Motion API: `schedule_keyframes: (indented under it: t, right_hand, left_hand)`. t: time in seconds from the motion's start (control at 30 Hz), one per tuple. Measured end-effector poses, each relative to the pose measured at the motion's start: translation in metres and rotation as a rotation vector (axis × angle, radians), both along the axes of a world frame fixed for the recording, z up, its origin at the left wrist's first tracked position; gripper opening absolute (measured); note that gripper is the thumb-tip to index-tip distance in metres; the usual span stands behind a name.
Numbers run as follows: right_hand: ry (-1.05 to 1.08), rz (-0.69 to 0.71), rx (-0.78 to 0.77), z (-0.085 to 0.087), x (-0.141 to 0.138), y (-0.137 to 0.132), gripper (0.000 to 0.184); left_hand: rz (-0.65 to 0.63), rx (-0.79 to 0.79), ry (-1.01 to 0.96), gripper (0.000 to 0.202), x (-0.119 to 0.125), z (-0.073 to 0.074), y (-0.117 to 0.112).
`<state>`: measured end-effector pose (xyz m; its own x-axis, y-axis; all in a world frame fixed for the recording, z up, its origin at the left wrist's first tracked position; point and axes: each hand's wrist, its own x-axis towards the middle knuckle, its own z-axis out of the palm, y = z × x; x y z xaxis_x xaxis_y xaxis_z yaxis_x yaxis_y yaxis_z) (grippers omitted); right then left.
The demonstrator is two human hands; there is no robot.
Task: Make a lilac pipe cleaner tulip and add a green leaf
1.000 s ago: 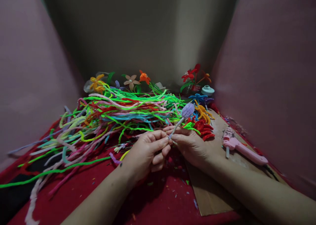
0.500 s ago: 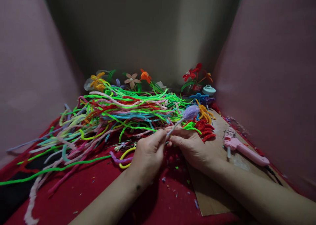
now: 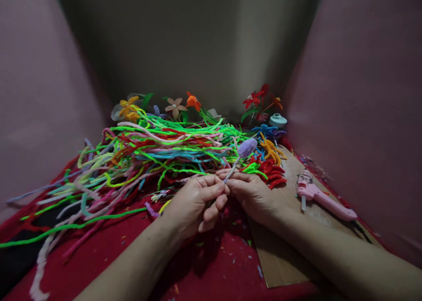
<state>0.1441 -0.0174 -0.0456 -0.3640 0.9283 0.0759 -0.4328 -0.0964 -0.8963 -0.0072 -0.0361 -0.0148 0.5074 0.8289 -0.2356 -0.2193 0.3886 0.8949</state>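
Note:
A pipe-cleaner flower bud (image 3: 247,148), purple and egg-shaped on a pale fuzzy stem, tilts up and to the right between my hands. My left hand (image 3: 201,200) pinches the low end of the stem with thumb and forefinger, its other fingers curled loosely below. From the other side, my right hand (image 3: 249,193) closes on the same stem, the thumb close to the left thumb. The stem's very tip is hidden by the fingertips. Behind the hands lies a big heap of coloured pipe cleaners (image 3: 178,138).
A pink glue gun (image 3: 321,197) rests on a cardboard sheet (image 3: 283,261) at the right. Red petal shapes (image 3: 272,172) lie beside the heap. Finished flowers (image 3: 176,107) stand along the back, near a pale blue pot (image 3: 278,120). Scraps dot the red cloth (image 3: 132,266).
The bud has shifted slightly left and stands a little steeper. My left hand has rolled over, so its curled fingers now show beneath the pinch.

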Motion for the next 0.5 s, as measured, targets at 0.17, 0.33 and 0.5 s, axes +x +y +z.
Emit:
schedule_keyframes:
  t: [0.17, 0.33, 0.5]
  right_hand:
    - [0.016, -0.077, 0.026, -0.003, -0.001, 0.000, 0.010]
    - [-0.067, -0.143, 0.067, -0.005, -0.001, -0.001, 0.009]
    - [-0.132, -0.162, 0.132, -0.006, -0.001, 0.000, 0.009]
  left_hand:
    - [0.235, 0.569, 0.543, 0.019, 0.006, -0.008, -0.004]
    - [0.363, 1.393, 1.243, 0.021, 0.003, -0.020, -0.005]
    - [0.324, 1.512, 1.240, 0.024, -0.001, -0.023, -0.004]
